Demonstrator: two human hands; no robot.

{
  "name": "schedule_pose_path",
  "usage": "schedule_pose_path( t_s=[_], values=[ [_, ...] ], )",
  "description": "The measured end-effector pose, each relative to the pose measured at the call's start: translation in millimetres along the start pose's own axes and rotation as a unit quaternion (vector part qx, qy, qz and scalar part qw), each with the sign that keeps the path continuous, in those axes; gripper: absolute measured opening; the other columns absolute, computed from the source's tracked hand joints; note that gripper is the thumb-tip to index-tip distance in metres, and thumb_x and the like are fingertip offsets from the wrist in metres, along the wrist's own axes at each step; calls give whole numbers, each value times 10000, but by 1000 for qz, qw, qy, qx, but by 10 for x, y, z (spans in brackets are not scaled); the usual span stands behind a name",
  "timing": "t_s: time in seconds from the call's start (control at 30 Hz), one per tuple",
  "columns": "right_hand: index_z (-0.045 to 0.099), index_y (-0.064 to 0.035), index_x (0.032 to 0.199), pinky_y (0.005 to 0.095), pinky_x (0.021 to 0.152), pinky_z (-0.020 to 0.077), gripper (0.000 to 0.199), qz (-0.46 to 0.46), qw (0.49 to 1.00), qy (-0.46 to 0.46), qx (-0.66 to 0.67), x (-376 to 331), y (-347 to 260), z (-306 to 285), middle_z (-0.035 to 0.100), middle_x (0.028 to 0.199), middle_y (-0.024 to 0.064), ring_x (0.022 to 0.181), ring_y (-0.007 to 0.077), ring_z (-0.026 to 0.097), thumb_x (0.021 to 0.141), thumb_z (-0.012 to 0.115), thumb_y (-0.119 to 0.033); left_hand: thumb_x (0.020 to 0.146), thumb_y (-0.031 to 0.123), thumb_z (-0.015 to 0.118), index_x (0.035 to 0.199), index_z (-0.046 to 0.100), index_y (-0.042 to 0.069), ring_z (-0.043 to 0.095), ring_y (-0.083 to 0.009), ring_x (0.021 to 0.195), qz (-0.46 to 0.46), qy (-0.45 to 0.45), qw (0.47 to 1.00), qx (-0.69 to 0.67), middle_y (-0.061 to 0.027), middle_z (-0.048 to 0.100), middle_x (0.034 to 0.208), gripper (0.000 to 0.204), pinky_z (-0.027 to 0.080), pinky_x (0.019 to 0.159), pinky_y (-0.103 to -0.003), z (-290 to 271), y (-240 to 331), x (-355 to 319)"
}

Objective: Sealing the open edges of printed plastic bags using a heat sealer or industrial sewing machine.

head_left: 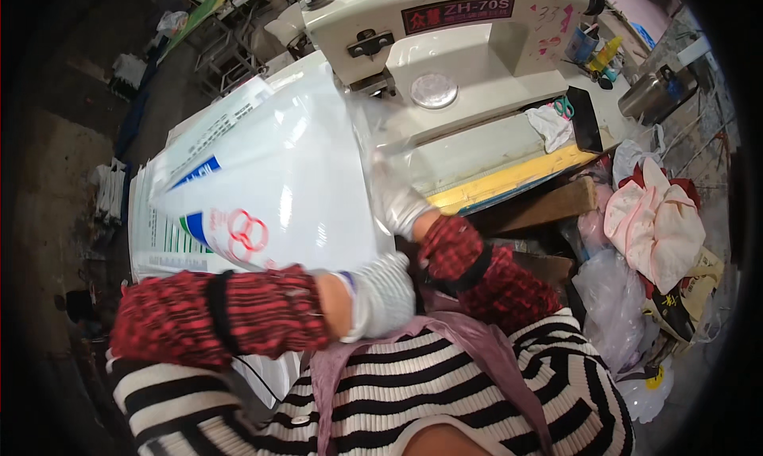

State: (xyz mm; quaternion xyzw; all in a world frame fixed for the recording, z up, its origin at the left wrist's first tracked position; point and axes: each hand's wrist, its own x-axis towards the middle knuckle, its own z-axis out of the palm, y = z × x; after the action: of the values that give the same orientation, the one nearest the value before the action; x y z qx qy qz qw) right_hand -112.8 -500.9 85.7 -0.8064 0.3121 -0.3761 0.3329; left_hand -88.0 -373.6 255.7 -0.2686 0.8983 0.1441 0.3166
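Note:
A large white plastic sack with a red ring print and blue and green marks spreads across the work surface on the left, its far corner raised by the sewing machine head. My left hand, in a white knit glove, is curled closed at the sack's near right corner, close to my body. Along the sack's right edge, my gloved right hand is smeared by motion. Its fingers cannot be made out. Under the sack lies a stack of similar printed sacks.
A cream industrial sewing machine stands ahead, with a yellow-edged table before it. Teal-handled scissors and a white cloth lie at its right. Further right are a metal flask, crumpled plastic bags and pale pink fabric.

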Motion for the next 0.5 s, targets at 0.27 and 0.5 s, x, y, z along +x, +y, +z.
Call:
schedule_pose_path(
  t_s=[0.27, 0.5],
  values=[
    [176, -8, 1435, 474, 728, 496, 584, 160, 925, -283, -195, 352, -791, -359, 630, 981, 255, 856, 365, 640, 932, 338, -257, 798, 144, 582, 925, 646, 37, 622, -261, 741, -56, 94, 970, -216, -123, 632, 823, 178, 496, 646, -382, -189, -760, 182],
    [401, -20, 1285, 470, 885, 432, 402, 175, 931, -303, -106, 838, -250, -158, 642, 992, 207, 996, 326, 594, 973, 289, -247, 821, 152, 565, 962, 617, 28, 608, -247, 767, -109, 97, 975, -165, -148, 612, 850, 194, 492, 685, -392, 22, -667, -318]
  ],
)
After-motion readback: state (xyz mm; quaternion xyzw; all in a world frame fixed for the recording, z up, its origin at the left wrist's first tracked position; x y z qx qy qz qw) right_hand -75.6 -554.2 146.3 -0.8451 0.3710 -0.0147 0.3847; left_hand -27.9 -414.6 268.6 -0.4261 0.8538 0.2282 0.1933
